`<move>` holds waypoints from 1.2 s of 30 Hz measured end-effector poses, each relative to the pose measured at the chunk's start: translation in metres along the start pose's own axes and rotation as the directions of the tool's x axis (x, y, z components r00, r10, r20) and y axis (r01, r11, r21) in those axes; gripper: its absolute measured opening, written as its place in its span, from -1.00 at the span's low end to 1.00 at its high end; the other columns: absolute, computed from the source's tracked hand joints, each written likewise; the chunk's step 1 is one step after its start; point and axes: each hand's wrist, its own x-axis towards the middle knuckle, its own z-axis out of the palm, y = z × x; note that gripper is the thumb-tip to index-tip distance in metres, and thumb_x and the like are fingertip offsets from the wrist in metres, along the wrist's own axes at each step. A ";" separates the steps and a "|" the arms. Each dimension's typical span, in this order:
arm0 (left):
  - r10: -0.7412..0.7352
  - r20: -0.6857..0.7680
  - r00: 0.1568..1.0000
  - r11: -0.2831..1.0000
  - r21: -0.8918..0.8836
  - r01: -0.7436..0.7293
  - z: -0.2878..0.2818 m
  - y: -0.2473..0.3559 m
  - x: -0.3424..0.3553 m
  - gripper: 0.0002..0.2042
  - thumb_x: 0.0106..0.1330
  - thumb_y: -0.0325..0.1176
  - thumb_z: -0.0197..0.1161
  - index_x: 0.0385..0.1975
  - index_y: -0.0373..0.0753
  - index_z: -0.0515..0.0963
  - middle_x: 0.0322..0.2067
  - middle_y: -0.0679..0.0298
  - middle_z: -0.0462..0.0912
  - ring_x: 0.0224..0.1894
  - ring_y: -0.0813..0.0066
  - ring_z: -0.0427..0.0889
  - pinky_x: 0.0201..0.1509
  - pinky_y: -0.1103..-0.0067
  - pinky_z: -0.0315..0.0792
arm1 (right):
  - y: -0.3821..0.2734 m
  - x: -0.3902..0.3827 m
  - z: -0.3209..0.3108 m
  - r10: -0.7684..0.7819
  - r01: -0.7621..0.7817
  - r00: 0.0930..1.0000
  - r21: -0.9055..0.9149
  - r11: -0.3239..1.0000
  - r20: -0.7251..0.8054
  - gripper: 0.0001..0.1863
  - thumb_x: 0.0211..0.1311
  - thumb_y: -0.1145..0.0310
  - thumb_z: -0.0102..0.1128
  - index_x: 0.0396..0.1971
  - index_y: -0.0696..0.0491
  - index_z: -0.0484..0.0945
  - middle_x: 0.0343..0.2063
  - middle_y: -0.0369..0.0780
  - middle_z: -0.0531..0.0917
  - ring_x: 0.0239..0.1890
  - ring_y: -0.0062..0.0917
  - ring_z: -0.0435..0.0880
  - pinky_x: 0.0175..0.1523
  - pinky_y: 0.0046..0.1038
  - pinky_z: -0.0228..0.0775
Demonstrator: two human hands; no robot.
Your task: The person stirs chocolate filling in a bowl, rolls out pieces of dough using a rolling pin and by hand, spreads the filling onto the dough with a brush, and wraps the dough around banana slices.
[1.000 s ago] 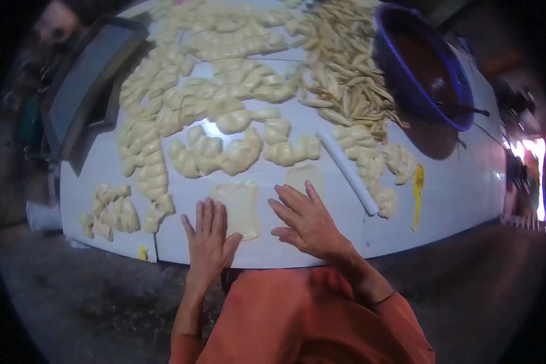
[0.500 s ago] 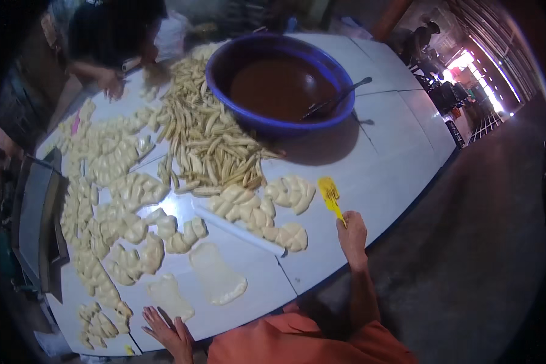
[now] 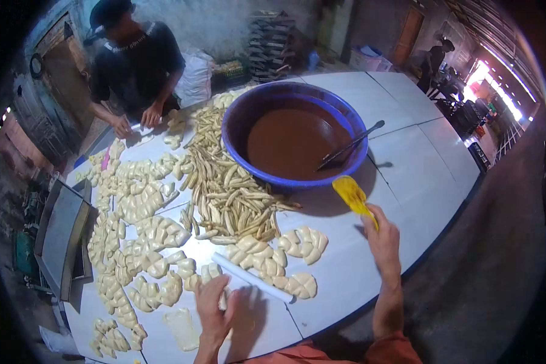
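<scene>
My right hand (image 3: 382, 239) grips the handle of a yellow spatula (image 3: 350, 193), whose brown-smeared blade is raised in front of the purple basin (image 3: 236, 124). Brown liquid (image 3: 291, 141) fills part of the basin, and a dark long-handled spoon (image 3: 349, 145) leans in it. Over the near part of the table, my left hand (image 3: 213, 310) is open, thumb apart from the fingers, and partly hides a flattened dough sheet. Another flat dough sheet (image 3: 181, 327) lies to its left. Just beyond the hand rests a white rolling pin (image 3: 252, 278).
Peeled bananas (image 3: 233, 203) are heaped beside the basin. Many dough pieces (image 3: 141, 200) cover the left of the white table (image 3: 415, 155). Across it, a co-worker (image 3: 136, 67) handles a white rod. A metal tray (image 3: 60, 224) stands at the left edge. Another person (image 3: 434, 60) is far right.
My right hand has lifted the yellow spatula toward the basin. My left hand has moved up and right, from the table edge to the dough sheet. The view has tilted up, showing more of the co-worker.
</scene>
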 end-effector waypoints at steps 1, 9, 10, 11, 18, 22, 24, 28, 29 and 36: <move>0.048 0.030 0.998 0.999 -0.008 -0.047 0.002 0.011 0.016 -0.65 0.23 -0.41 0.42 0.03 -0.20 0.60 -0.02 0.15 0.70 0.08 0.16 0.65 0.44 0.08 0.14 | -0.015 0.020 -0.001 -0.059 0.060 0.997 -0.024 0.998 0.058 -0.79 0.46 0.33 0.09 -0.07 0.09 0.62 -0.31 -0.05 0.71 -0.20 -0.12 0.71 -0.12 -0.18 0.52; 0.055 0.007 0.998 0.997 0.061 -0.056 0.013 0.011 0.000 -0.68 0.21 -0.39 0.43 -0.03 -0.19 0.63 -0.03 0.19 0.70 0.06 0.21 0.66 0.44 0.02 0.14 | -0.066 0.177 0.066 -0.595 0.687 0.725 -0.428 0.587 0.348 -0.75 0.25 0.36 0.19 -0.12 -0.07 0.75 -0.33 -0.11 0.77 -0.22 -0.18 0.76 -0.09 -0.21 0.60; -0.015 -0.061 0.998 0.993 0.114 0.022 0.007 -0.001 -0.018 -0.69 0.20 -0.39 0.44 -0.05 -0.19 0.65 -0.04 0.18 0.71 0.05 0.19 0.66 0.44 0.01 0.13 | -0.071 0.189 0.083 -0.607 0.698 0.715 -0.415 0.584 0.347 -0.75 0.25 0.36 0.19 -0.12 -0.07 0.75 -0.33 -0.11 0.77 -0.22 -0.18 0.76 -0.09 -0.21 0.60; -0.055 -0.071 0.996 0.988 0.140 0.064 -0.002 -0.020 -0.046 -0.64 0.23 -0.37 0.41 0.04 -0.21 0.60 0.03 0.13 0.67 0.14 0.13 0.60 0.47 -0.01 0.06 | -0.074 0.198 0.096 -0.596 0.680 0.728 -0.476 0.558 0.340 -0.79 0.22 0.38 0.17 -0.24 -0.06 0.77 -0.38 -0.11 0.77 -0.25 -0.20 0.78 -0.13 -0.21 0.62; -0.500 -0.350 0.792 0.706 0.364 0.607 -0.060 -0.037 -0.153 -0.60 0.50 -0.10 0.14 0.03 -0.34 0.64 0.10 -0.05 0.64 0.30 -0.03 0.46 0.52 -0.06 -0.11 | -0.092 0.206 0.113 -0.517 0.761 0.588 -0.209 0.614 0.622 -0.74 0.06 0.34 0.26 -0.25 -0.12 0.83 -0.37 -0.09 0.78 -0.29 -0.19 0.80 -0.11 -0.20 0.65; -0.622 -0.447 0.643 0.627 0.208 0.751 -0.067 -0.059 -0.197 -0.45 0.51 -0.19 0.16 0.34 -0.46 0.31 0.32 -0.18 0.40 0.41 -0.05 0.35 0.56 0.07 -0.11 | -0.086 0.227 0.114 -0.567 0.720 0.689 -0.336 0.608 0.451 -0.76 0.00 0.30 0.30 -0.30 -0.12 0.83 -0.39 -0.06 0.77 -0.29 -0.15 0.78 -0.11 -0.16 0.64; -0.603 -0.459 0.652 0.611 0.259 0.748 -0.059 -0.074 -0.204 -0.41 0.51 -0.23 0.17 0.40 -0.46 0.20 0.36 -0.18 0.33 0.43 -0.04 0.31 0.56 0.09 -0.06 | -0.074 0.230 0.130 -0.541 0.724 0.684 -0.370 0.581 0.489 -0.78 0.01 0.30 0.29 -0.33 -0.11 0.83 -0.40 -0.06 0.77 -0.30 -0.14 0.78 -0.11 -0.16 0.64; -0.587 -0.524 0.617 0.627 0.189 0.756 -0.053 -0.085 -0.211 -0.34 0.50 -0.33 0.16 0.48 -0.43 0.05 0.46 -0.15 0.13 0.47 -0.03 0.25 0.53 0.15 0.10 | -0.085 0.212 0.126 -0.532 0.795 0.587 -0.314 0.519 0.610 -0.77 0.03 0.24 0.32 -0.30 -0.11 0.83 -0.38 -0.09 0.78 -0.25 -0.20 0.79 -0.07 -0.19 0.64; -0.592 -0.506 0.628 0.620 0.212 0.755 -0.054 -0.084 -0.211 -0.34 0.49 -0.37 0.15 0.49 -0.42 0.04 0.48 -0.14 0.10 0.47 -0.02 0.24 0.50 0.20 0.18 | -0.087 0.214 0.119 -0.470 0.732 0.630 -0.269 0.626 0.618 -0.75 0.02 0.22 0.35 -0.28 -0.11 0.83 -0.37 -0.11 0.79 -0.24 -0.20 0.79 -0.05 -0.20 0.63; -0.605 -0.502 0.618 0.592 0.235 0.771 -0.051 -0.085 -0.208 -0.32 0.47 -0.37 0.18 0.49 -0.44 0.02 0.47 -0.15 0.12 0.44 -0.02 0.31 0.54 0.15 0.04 | -0.080 0.219 0.120 -0.466 0.714 0.579 -0.140 0.686 0.669 -0.71 0.12 0.13 0.35 -0.21 -0.08 0.82 -0.37 -0.19 0.81 -0.26 -0.28 0.80 -0.07 -0.28 0.61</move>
